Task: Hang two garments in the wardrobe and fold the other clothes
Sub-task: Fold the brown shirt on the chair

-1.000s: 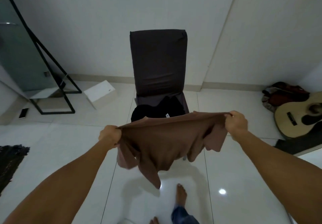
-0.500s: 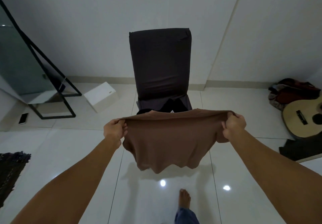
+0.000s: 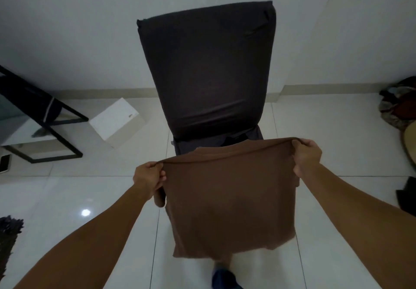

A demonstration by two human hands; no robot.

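A person stands before a dark-covered chair (image 3: 207,75) and holds a brown garment (image 3: 229,198) stretched out in the air, its top edge pulled taut between two outstretched arms. The left hand (image 3: 148,176) pinches the left end of that edge, fingers curled into the cloth; the right hand (image 3: 307,158) grips the right end, a little higher and farther from the camera, fingers likewise clamped on the fabric. The cloth hangs down in a flat, roughly rectangular panel in front of the chair seat, clear of the tiled floor (image 3: 67,198), its lower hem uneven. Whether it touches the seat edge behind cannot be told.

On the chair seat, just behind the raised edge, a sliver of something black (image 3: 234,140) shows, perhaps another piece of clothing waiting its turn. A white box (image 3: 114,122) sits on the floor to the left of the chair, beside a black metal frame (image 3: 54,131); a heap of dark red cloth (image 3: 398,106) lies by the far right wall.

The step in hand looks like folding: the garment appears to be shaken flat and squared before a crease is made. No wardrobe or hanger is in view. The next move would likely call for bringing the two held corners together, or laying the panel down on the seat, while keeping the edge level so the sides meet evenly and the loose hem does not bunch.
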